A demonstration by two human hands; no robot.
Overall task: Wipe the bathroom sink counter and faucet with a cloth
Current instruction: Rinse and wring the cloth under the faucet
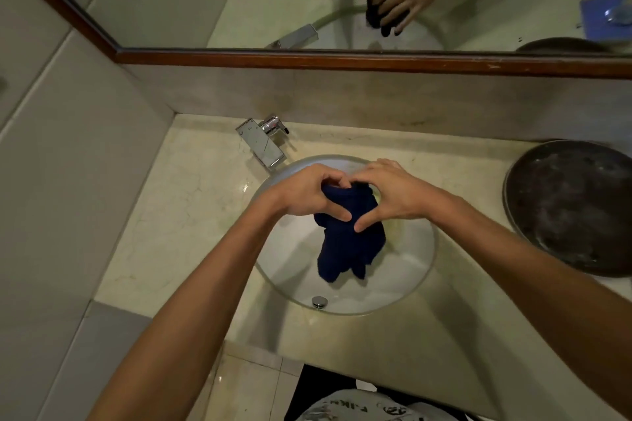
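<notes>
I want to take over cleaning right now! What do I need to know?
Left hand and right hand: both grip the top of the dark blue cloth, which hangs over the sink.
Faucet: at the back left of the counter, untouched now.
Done: cloth picked up; whether anything is wiped, I cannot tell.
Left: wipe the counter and faucet.
</notes>
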